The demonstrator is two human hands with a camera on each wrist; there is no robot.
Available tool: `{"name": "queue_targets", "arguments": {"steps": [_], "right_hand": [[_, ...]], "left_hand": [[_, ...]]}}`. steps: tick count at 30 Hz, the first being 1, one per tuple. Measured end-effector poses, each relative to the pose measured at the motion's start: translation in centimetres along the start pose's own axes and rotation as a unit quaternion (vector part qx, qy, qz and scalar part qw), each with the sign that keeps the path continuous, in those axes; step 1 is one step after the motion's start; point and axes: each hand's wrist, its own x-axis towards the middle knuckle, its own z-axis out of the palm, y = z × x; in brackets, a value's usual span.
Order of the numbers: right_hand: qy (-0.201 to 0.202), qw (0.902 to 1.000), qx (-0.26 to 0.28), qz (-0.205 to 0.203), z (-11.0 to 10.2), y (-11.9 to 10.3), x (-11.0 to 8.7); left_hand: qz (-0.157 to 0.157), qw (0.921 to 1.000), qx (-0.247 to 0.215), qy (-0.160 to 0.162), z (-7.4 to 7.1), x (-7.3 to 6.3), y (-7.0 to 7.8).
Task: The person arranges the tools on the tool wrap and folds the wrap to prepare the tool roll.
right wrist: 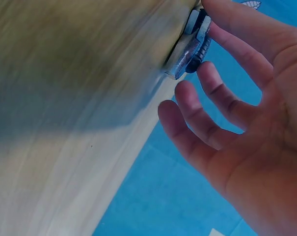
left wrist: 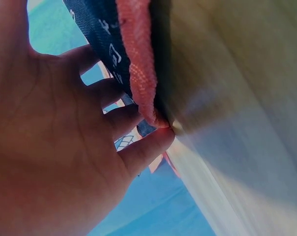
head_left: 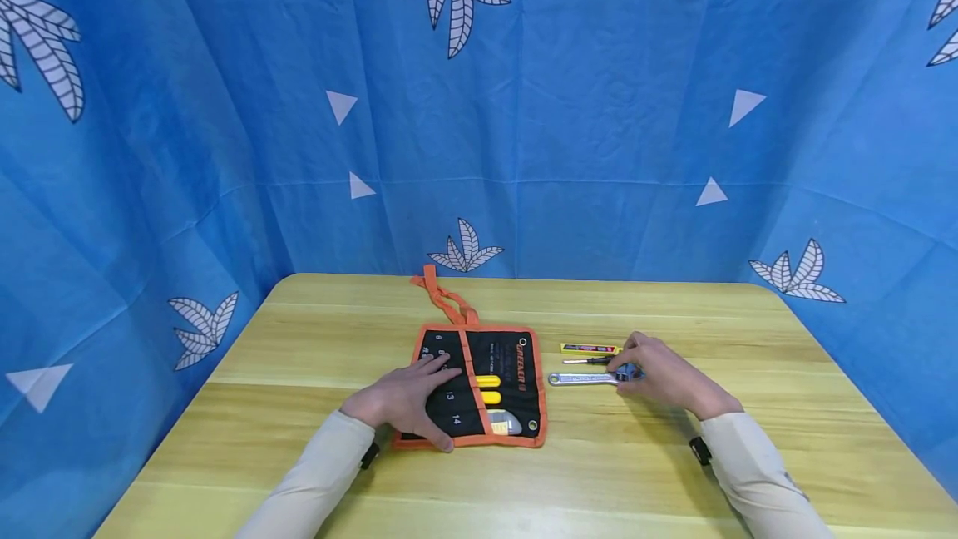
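While the left hand spreads its fingers over the black pouch, pressing lightly or simply resting, the action sits on the other side! The pouch lies flat near the middle of the table, orange edging all round, orange ties trailing loose off its far edge.

Over to the right hand, and thumb and forefinger look to be pinching the silver wrench by its head end, the other fingers bent loosely clear. There's a bit of blue at that head too, but whether it's part of the wrench, I can't tell.

So, the score: two yellow handles and a grey-and-yellow tool sit tucked in pouch pockets, their ends showing. Outside, beside the pouch, lie the wrench, a slim dark-handled screwdriver and a narrow yellow pack. If this is a sorting of tools between pouch and table, it looks roughly halfway: three in, at least three out. Which way the traffic runs, these views don't settle. What fills the numbered pockets under the left hand stays hidden, and the ties are unfastened.
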Motion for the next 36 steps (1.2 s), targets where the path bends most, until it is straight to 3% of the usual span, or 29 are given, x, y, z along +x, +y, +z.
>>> {"name": "queue_targets", "arguments": {"steps": [13,28,36], "right_hand": [[-0.019,0.9995,0.025,0.009,-0.17,-0.40,-0.19],[-0.075,0.9961,0.043,0.015,-0.79,-0.75,-0.72],[-0.076,0.9963,0.038,-0.014,-0.77,-0.42,-0.70]], "left_hand": [[-0.004,1.0000,-0.001,0.000,0.05,-0.09,-0.12],[0.003,1.0000,0.000,0.000,0.07,-0.12,-0.13],[0.015,0.9999,0.005,0.008,0.17,-0.13,-0.23]]}}
